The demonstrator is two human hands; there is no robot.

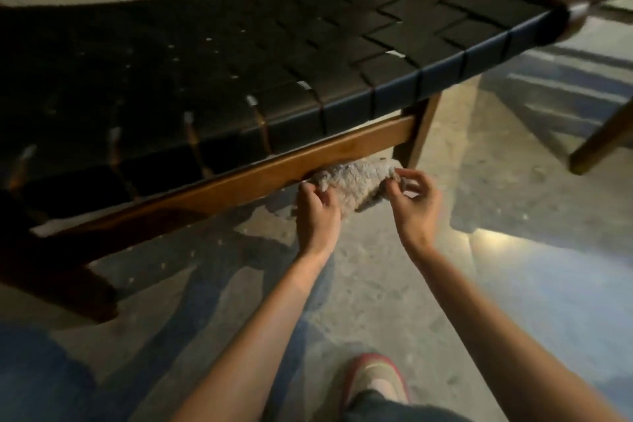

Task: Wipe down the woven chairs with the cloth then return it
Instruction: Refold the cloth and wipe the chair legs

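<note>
A chair with a black woven strap seat (pixel 274 55) and a brown wooden frame fills the upper part of the view. Its front wooden rail (pixel 239 178) runs slanted below the seat. A fluffy grey cloth (pixel 356 181) is stretched just under that rail, near the front right leg (pixel 421 134). My left hand (pixel 317 212) pinches the cloth's left end. My right hand (pixel 412 202) pinches its right end with thumb and fingertips. Both forearms reach up from the bottom of the view.
A polished concrete floor (pixel 445 284) with bright reflections lies below. A second wooden chair leg (pixel 603 140) slants at the right edge. My shoe (pixel 373 380) stands at the bottom centre, and a dark chair leg (pixel 68 284) sits at the lower left.
</note>
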